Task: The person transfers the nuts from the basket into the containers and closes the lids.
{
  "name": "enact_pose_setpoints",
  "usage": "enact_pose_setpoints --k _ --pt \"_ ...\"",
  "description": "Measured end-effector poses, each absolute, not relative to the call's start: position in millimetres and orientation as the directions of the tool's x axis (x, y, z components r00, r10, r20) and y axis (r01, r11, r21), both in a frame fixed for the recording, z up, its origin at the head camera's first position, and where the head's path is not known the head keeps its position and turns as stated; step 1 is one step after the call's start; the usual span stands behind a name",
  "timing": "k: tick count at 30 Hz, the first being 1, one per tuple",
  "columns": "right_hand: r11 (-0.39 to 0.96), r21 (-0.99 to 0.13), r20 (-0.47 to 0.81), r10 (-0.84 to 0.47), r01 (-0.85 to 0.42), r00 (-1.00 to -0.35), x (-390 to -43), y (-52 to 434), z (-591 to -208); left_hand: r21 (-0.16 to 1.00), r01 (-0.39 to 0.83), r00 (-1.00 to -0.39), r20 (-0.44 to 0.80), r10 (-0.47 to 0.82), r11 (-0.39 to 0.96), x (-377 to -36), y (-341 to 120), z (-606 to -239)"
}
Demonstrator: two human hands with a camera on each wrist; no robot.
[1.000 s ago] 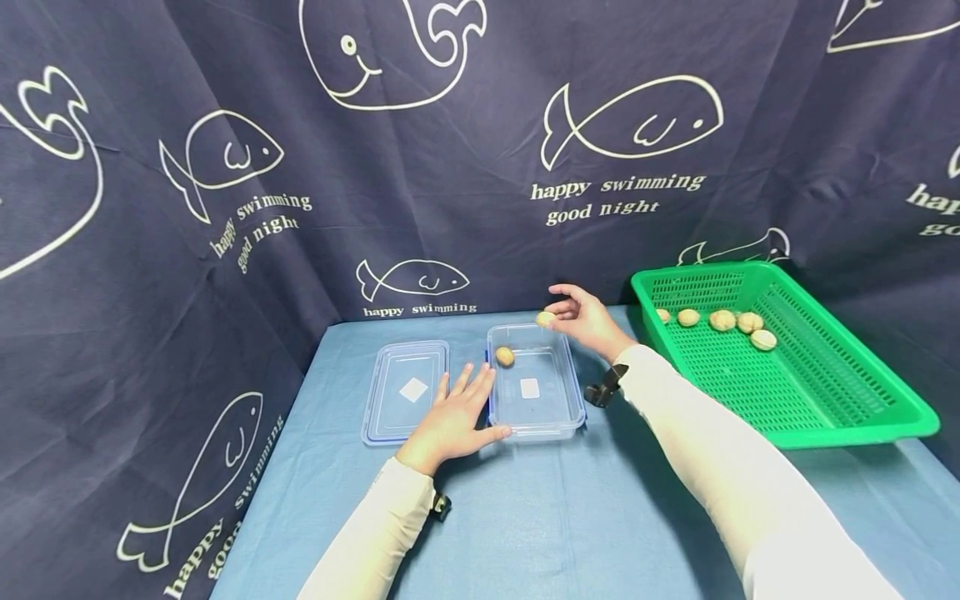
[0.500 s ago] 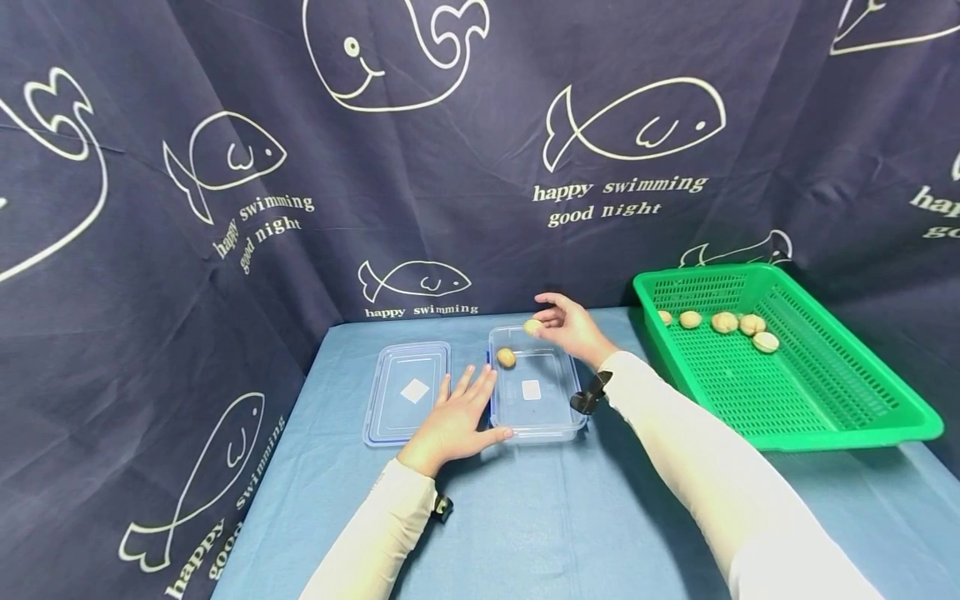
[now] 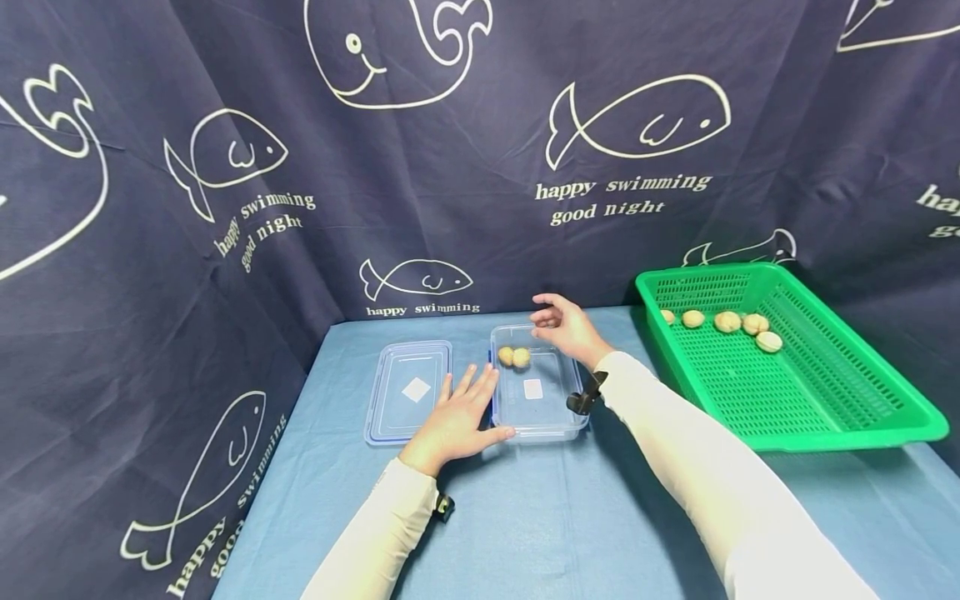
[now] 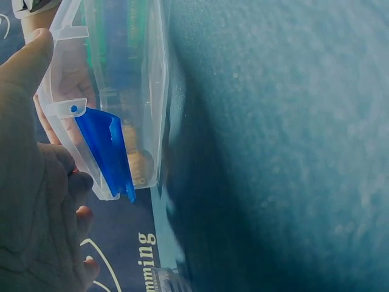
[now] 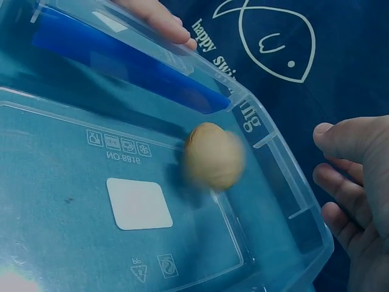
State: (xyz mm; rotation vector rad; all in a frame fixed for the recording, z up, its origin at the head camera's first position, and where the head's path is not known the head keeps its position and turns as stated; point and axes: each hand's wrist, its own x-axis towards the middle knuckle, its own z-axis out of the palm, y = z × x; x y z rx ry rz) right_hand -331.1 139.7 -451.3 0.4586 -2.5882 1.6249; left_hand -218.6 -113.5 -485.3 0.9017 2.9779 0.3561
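A clear plastic food container [image 3: 551,410] with blue side latches stands uncovered on the table. Two tan walnuts lie side by side in its back left corner, the left walnut [image 3: 506,357] and the right walnut [image 3: 522,358]. In the right wrist view the nearer walnut [image 5: 219,161] is blurred and overlaps the other. My left hand [image 3: 453,423] spreads its fingers along the container's left side, thumb at the front left corner. Over the back right rim, my right hand [image 3: 567,329] has thumb and fingers parted, holding nothing.
A clear lid [image 3: 393,417] with a blue seal lies left of the container. To the right stands a green perforated basket [image 3: 840,438], with several walnuts [image 3: 726,322] along its back. A dark printed curtain [image 3: 420,200] hangs behind the blue-covered table [image 3: 510,517].
My right hand has moved left over the container and let go of a walnut, which now lies beside the first one. My left hand has stayed in place.
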Motion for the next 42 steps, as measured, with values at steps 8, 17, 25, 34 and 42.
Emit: enact_pose_setpoints --k 8,17,25,34,42 --pt "0.412 -0.864 0.226 -0.197 -0.290 -0.954 -330.8 153.5 -439.1 0.231 0.536 -0.840 0.044 0.541 0.812 -218.3 -112.9 -484.3" --pt "0.382 -0.863 0.300 -0.138 -0.330 -0.944 -337.8 195.1 -418.7 0.213 0.542 -0.836 0.045 0.546 0.813 -219.7 -113.8 -487.7" --pt "0.289 -0.897 0.329 -0.068 -0.335 -0.942 -336.4 241.0 -408.3 0.202 0.539 -0.838 0.031 0.544 0.818 -218.6 -113.8 -485.9" --pt "0.262 -0.904 0.344 -0.020 -0.337 -0.939 -318.3 277.2 -388.8 0.224 0.542 -0.835 0.037 0.549 0.810 -216.5 -114.8 -483.9" --pt "0.322 -0.894 0.339 0.031 -0.312 -0.940 -325.9 312.6 -399.9 0.200 0.545 -0.835 0.040 0.549 0.814 -218.2 -114.5 -486.0"
